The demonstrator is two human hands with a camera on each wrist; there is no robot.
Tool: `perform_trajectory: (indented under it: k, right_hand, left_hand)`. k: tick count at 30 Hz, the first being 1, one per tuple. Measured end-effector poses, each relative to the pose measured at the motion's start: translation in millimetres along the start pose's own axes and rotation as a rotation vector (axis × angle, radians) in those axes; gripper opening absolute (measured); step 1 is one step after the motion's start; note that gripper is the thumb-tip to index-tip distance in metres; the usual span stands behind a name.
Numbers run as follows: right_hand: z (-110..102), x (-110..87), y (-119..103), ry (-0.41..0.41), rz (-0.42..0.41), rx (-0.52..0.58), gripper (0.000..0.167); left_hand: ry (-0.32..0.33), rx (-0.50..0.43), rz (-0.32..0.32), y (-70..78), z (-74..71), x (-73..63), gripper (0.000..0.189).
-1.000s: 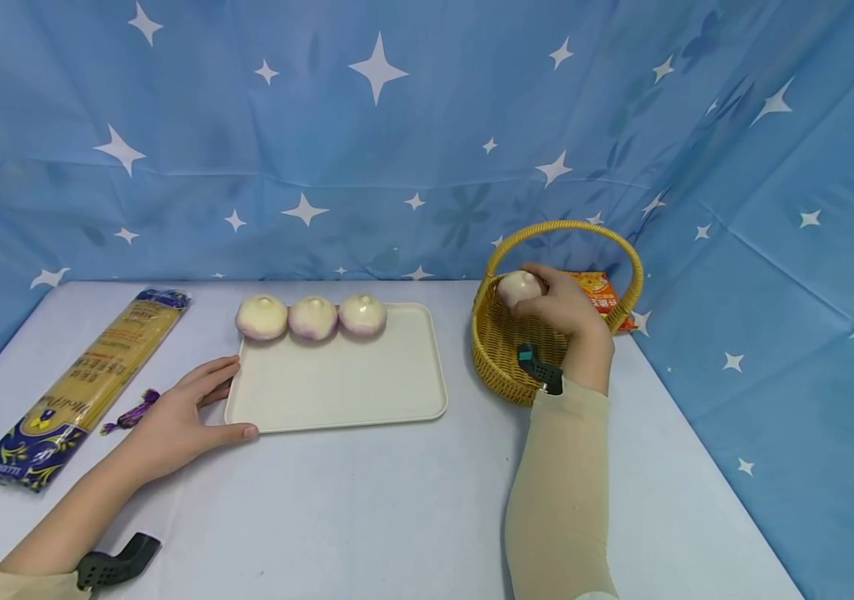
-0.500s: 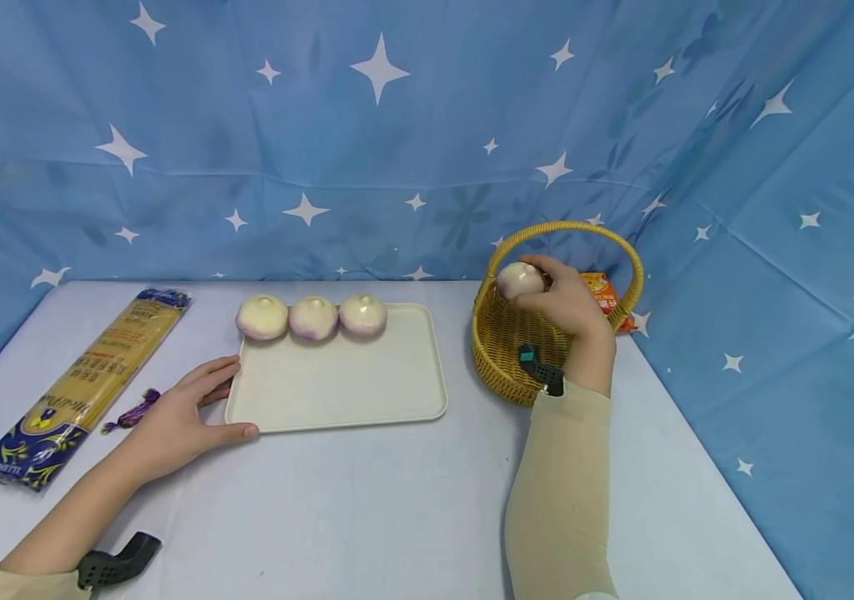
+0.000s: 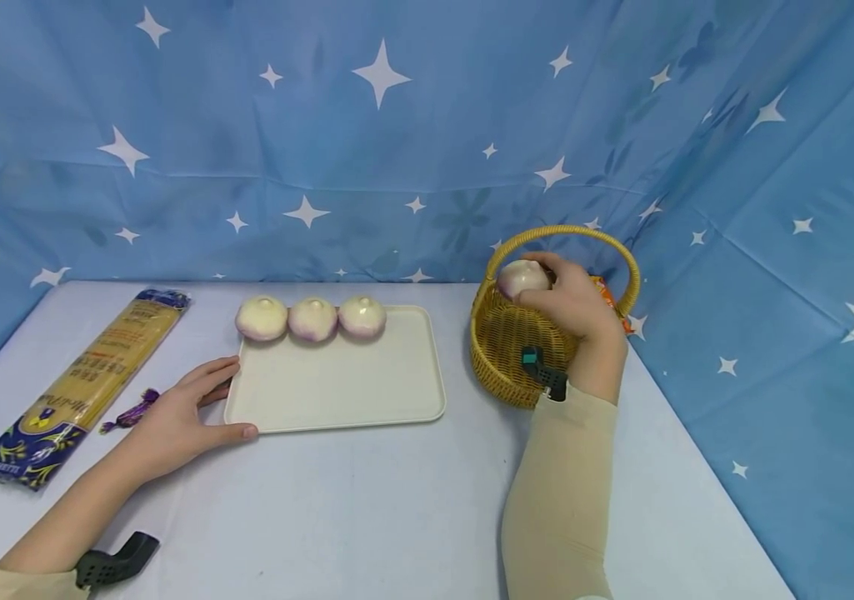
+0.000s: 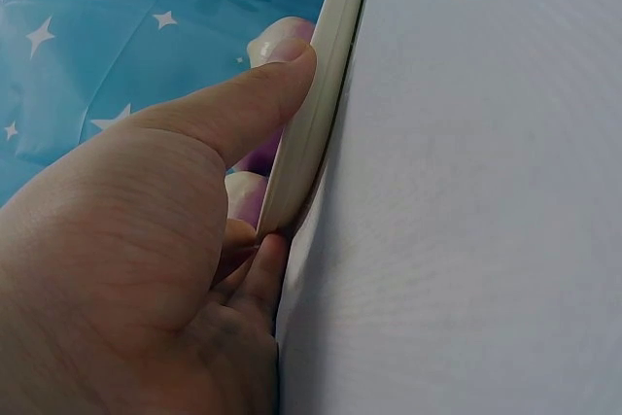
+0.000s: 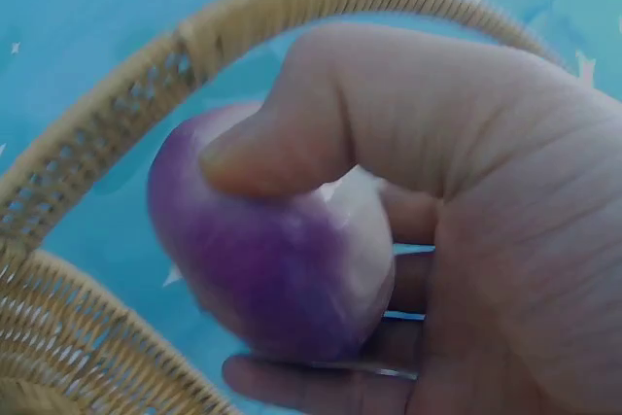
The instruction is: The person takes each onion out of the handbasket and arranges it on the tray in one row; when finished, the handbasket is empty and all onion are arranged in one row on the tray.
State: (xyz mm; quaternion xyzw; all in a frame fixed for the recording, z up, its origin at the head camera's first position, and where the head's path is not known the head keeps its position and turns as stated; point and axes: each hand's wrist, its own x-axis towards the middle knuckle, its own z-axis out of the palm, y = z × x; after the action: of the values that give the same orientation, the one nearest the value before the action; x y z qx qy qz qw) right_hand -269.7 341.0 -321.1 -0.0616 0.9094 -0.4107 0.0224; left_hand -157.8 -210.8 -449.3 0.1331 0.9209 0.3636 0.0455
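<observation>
A glossy purple-and-white onion [image 5: 282, 269] is in my right hand [image 3: 576, 300], gripped between thumb and fingers. That hand reaches over the wicker basket [image 3: 488, 362], with the onion under the arched handle near the basket's back left rim. Three similar onions, the nearest to the basket being the right onion [image 3: 362, 317], sit in a row along the far edge of a cream tray [image 3: 337, 383]. Around the tray's near left corner lies my left hand [image 3: 175, 421], its straight thumb touching the front rim and its fingers against the left side.
A spaghetti packet [image 3: 89, 379] lies aslant at the far left of the white-covered table. Beside the left hand is a purple wrapped candy [image 3: 134, 410]. An orange packet [image 3: 606, 300] shows partly behind the basket. Star-patterned blue cloth [image 3: 382, 167] walls in the back and right.
The right hand has raised the onion slightly within the basket's handle, tilting it so more purple shows. The left hand and the tray have stayed in place.
</observation>
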Motion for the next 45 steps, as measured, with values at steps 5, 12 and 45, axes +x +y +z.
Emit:
perform_trajectory:
  k: [5,12,45]
  right_hand:
    - [-7.5,-13.9,-21.1,0.013,-0.032,-0.072,0.081]
    - [-17.6,-33.1,-38.9,0.042,-0.131,-0.073,0.062]
    - [26.7,-7.9,-82.8,-0.097,-0.347,0.124,0.065]
  left_hand:
    - [-0.003,-0.008,0.006,-0.2,-0.1,0.6,0.117]
    - [-0.003,-0.006,0.015,-0.9,-0.4,-0.3,0.115]
    - [0.0,-0.003,0.021,0.5,-0.9,0.2,0.115]
